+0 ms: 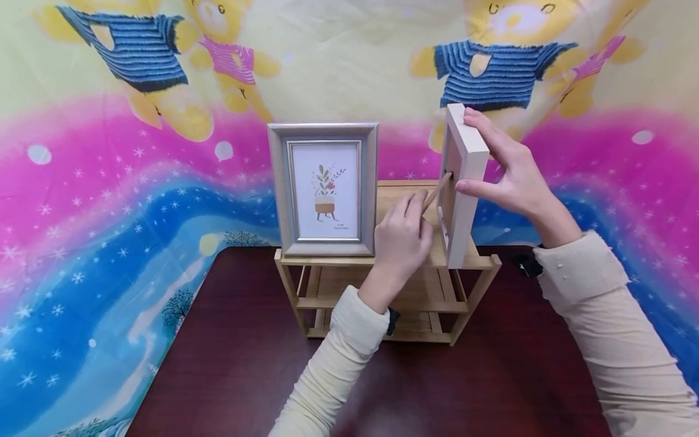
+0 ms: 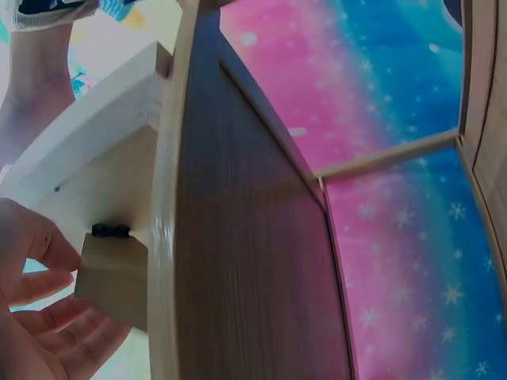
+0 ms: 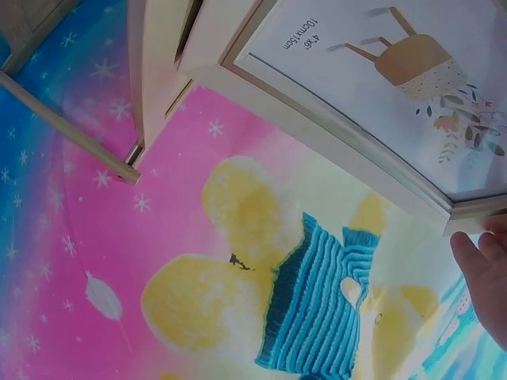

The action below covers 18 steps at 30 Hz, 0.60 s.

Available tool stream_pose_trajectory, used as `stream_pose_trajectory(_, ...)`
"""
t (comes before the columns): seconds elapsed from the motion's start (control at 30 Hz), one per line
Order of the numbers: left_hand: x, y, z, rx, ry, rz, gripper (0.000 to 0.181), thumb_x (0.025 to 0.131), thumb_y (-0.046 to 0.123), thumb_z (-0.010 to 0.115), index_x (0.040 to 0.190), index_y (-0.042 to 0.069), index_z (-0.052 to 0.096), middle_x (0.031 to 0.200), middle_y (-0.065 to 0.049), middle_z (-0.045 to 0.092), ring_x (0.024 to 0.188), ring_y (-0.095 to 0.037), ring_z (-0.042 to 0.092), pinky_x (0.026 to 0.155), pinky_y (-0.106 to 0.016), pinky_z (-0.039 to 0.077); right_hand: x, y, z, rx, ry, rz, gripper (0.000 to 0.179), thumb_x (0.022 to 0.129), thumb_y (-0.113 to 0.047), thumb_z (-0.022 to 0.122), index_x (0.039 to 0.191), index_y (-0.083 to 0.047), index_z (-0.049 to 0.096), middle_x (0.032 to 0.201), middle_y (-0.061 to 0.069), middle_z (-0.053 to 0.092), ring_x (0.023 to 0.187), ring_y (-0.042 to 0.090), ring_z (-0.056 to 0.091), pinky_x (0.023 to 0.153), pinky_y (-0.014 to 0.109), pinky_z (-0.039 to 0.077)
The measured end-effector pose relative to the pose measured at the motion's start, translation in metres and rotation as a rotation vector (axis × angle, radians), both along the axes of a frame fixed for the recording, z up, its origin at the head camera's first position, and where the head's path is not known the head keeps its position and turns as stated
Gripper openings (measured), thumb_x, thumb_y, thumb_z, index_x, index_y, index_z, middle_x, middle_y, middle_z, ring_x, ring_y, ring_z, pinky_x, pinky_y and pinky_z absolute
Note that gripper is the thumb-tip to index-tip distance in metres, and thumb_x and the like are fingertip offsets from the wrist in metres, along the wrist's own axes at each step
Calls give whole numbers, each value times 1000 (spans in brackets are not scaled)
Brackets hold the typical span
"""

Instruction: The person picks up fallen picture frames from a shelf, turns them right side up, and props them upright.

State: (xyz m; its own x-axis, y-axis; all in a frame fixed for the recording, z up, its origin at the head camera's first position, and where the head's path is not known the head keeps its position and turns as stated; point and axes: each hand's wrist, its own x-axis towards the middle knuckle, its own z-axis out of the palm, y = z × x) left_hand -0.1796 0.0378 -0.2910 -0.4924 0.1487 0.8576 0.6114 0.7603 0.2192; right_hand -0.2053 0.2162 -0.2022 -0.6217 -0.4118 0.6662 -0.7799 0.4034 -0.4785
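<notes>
A white picture frame point(image 1: 464, 227) stands turned edge-on at the right end of a small wooden rack's top point(image 1: 393, 193). My right hand point(image 1: 510, 167) grips its upper part, thumb on the near edge and fingers over the top. From the frame's brown back a stand leg point(image 1: 438, 189) sticks out, and my left hand point(image 1: 401, 233) pinches it. In the left wrist view, a black hinge point(image 2: 111, 230) joins that leg to the back, with my left fingers around its free end. The right wrist view shows the frame's front with a potted-plant print point(image 3: 420, 67).
A silver-grey picture frame point(image 1: 277, 188) with a similar plant print stands upright on the rack's left side. The rack has lower shelves and stands on a dark red-brown table point(image 1: 229, 364). Behind hangs a cloth point(image 1: 338, 67) printed with bears and snowflakes.
</notes>
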Motion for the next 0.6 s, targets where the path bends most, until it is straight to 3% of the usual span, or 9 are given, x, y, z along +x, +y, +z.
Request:
stream_pose_trajectory(0.17,1,-4,1,2,-37,-7,33,76,5,62,109,3,62,102,-9,62,89,-21,61,65,-26,53,0,0,2,26,3,-30,82,68,-4,75,140,-13,37,144,-1,33,125,15,37,97,21,35)
stream_pose_trajectory(0.3,4,-7,2,-24,-122,-46,32,76,5,62,108,4,62,97,-6,63,80,-17,60,60,-23,50,0,-1,4,65,22,-38,82,69,-7,76,140,-13,37,144,-1,33,125,13,36,95,18,35)
stream_pose_trajectory(0.43,7,-8,4,-39,-174,-65,29,76,2,60,104,5,64,88,-4,64,67,-14,58,53,-20,46,-1,-4,8,132,44,-35,80,70,-12,77,140,-14,38,145,-2,32,128,10,32,98,35,35)
stream_pose_trajectory(0.53,7,-9,4,-39,-187,-63,29,75,1,60,104,4,64,89,-5,64,68,-15,60,54,-22,48,-3,-6,11,179,41,-21,80,70,-14,78,140,-14,38,146,-1,30,131,11,27,100,52,29)
stream_pose_trajectory(0.6,7,-9,3,-36,-196,-59,30,75,0,60,105,4,64,90,-6,64,72,-16,61,56,-24,49,-4,-7,13,204,29,-6,81,69,-15,78,139,-13,39,147,-1,29,132,11,25,101,56,25)
